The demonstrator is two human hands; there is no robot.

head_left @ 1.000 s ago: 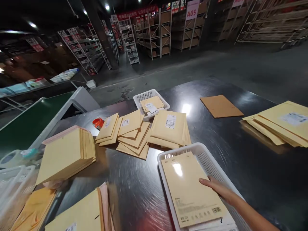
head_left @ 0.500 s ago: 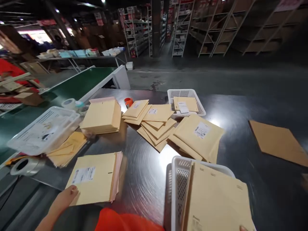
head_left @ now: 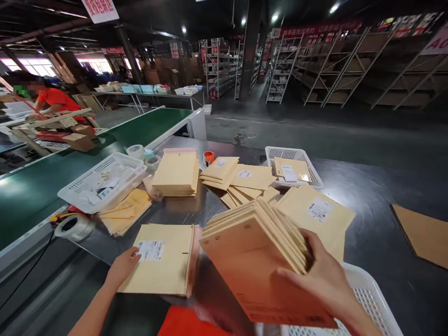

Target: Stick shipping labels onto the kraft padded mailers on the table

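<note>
My right hand is closed around a thick stack of padded envelopes, tilted above the steel table, thumb on the front face and fingers over the far side. At the lower left, my left hand grips the left edge of a labelled padded envelope, its fingertips beside the white label. Pink flaps stick out along that envelope's right side. Beneath my right forearm is a white plastic basket, partly hidden by the stack and my arm. Behind the held stack lie larger labelled padded envelopes.
Another stack of padded envelopes stands at the back, near an orange tape roll. A far white basket contains labelled envelopes. Left are a white tray, clear tape and a green conveyor. Cardboard lies right.
My right hand has lifted the envelope stack out of the near basket and brought it left, tilting it. My left hand stays at the labelled envelope. The camera view has shifted.
</note>
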